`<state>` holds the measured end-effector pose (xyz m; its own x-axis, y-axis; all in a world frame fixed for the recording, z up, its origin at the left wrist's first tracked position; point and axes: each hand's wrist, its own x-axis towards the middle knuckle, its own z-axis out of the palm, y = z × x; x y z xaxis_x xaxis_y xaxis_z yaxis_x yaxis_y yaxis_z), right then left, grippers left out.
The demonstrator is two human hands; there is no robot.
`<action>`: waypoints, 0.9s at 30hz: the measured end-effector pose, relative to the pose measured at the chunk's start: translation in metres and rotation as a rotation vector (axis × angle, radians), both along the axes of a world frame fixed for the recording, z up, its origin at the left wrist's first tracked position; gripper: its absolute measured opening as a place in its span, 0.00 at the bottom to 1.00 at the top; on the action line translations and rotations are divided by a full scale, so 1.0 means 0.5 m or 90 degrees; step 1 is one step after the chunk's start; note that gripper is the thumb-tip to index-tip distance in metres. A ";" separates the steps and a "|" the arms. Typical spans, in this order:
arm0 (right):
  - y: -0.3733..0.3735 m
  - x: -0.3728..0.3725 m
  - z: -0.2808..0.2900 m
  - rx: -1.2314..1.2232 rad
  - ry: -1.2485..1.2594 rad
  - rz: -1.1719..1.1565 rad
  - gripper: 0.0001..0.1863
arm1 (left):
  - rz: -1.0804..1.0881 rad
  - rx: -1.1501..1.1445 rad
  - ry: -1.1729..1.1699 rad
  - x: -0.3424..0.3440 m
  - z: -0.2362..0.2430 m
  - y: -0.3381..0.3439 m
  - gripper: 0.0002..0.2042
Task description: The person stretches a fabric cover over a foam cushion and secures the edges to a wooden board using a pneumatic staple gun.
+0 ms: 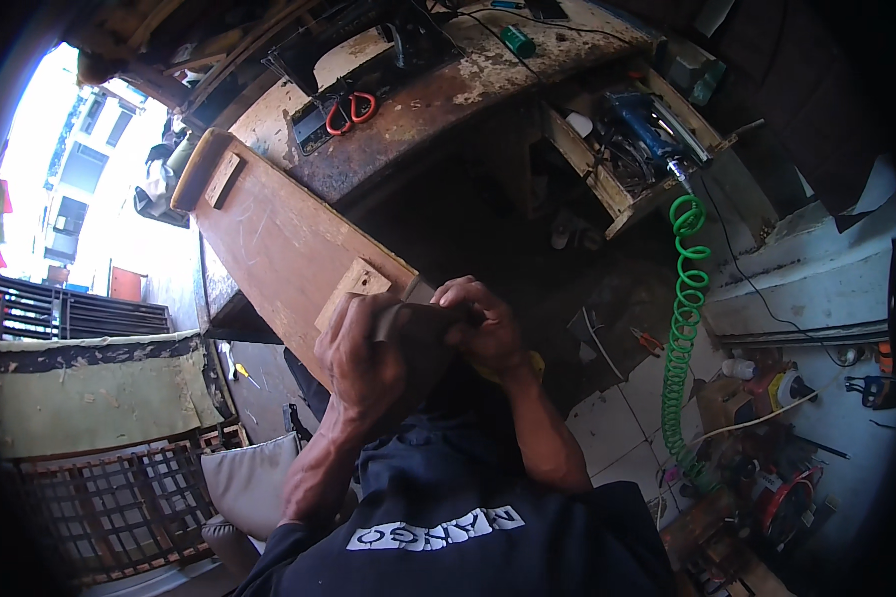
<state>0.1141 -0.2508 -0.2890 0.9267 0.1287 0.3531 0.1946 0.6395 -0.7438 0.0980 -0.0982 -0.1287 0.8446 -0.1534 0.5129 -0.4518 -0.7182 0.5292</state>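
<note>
A long wooden panel [269, 249] slants from the workbench toward me, with a rounded strip on its far end and small wooden blocks [364, 279] screwed or fixed onto it. At its near end, my left hand [358, 353] is closed on a dark grey, flat piece of material [413, 328] lying along the panel's right edge. My right hand [483, 328] pinches the same piece at its upper right, fingertips bent over its edge. The exact shape of that piece is partly hidden by my fingers and shadow.
The worn bench [438, 95] holds a black sewing machine and red-handled scissors [351, 111]. Right, an open drawer [617, 199] holds a blue tool on a green coiled hose [689, 259]. Lower left stand webbed frames [100, 398] and a pale cushion [249, 478]; tools lie at lower right.
</note>
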 end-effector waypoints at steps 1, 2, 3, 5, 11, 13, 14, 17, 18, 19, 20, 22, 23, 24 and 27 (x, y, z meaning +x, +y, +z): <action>0.000 -0.003 0.006 -0.003 -0.017 -0.017 0.24 | 0.034 -0.014 0.001 0.001 -0.005 0.002 0.08; 0.000 -0.004 0.012 -0.007 -0.034 -0.032 0.23 | 0.036 -0.015 0.001 0.004 -0.009 0.007 0.08; 0.000 -0.007 0.018 -0.006 -0.032 -0.032 0.23 | 0.038 -0.015 -0.019 0.006 -0.015 0.013 0.06; 0.000 -0.008 0.027 -0.021 -0.035 -0.030 0.22 | 0.042 -0.014 -0.036 0.004 -0.015 0.021 0.04; -0.005 -0.003 0.029 -0.100 -0.076 -0.053 0.23 | 0.046 -0.008 -0.065 -0.004 0.007 0.025 0.04; 0.004 -0.014 0.039 -0.081 -0.052 -0.057 0.23 | 0.044 -0.007 -0.090 -0.006 0.006 0.028 0.05; 0.007 -0.017 0.043 -0.061 -0.024 -0.059 0.24 | 0.040 -0.009 -0.093 -0.005 0.005 0.030 0.05; 0.003 -0.021 0.039 -0.143 -0.015 -0.058 0.29 | 0.024 -0.014 -0.097 -0.007 0.001 0.036 0.05; 0.004 -0.022 0.040 -0.142 -0.013 -0.062 0.29 | 0.030 -0.016 -0.088 -0.006 0.003 0.036 0.05; 0.005 -0.024 0.041 -0.141 -0.012 -0.066 0.28 | 0.035 -0.018 -0.079 -0.004 0.004 0.035 0.05; 0.005 -0.025 0.042 -0.140 -0.011 -0.069 0.26 | 0.032 -0.017 -0.078 -0.007 0.003 0.034 0.05; 0.002 -0.021 0.039 -0.144 -0.059 -0.084 0.24 | 0.049 -0.016 -0.072 -0.013 0.002 0.034 0.04; 0.001 -0.019 0.038 -0.148 -0.107 -0.096 0.22 | 0.048 -0.015 -0.073 -0.011 -0.002 0.034 0.04; 0.002 -0.021 0.037 -0.148 -0.106 -0.094 0.22 | 0.071 -0.040 -0.037 -0.011 -0.011 0.035 0.05; 0.006 -0.033 0.043 -0.105 -0.053 -0.079 0.19 | 0.088 -0.072 0.000 -0.011 -0.018 0.033 0.04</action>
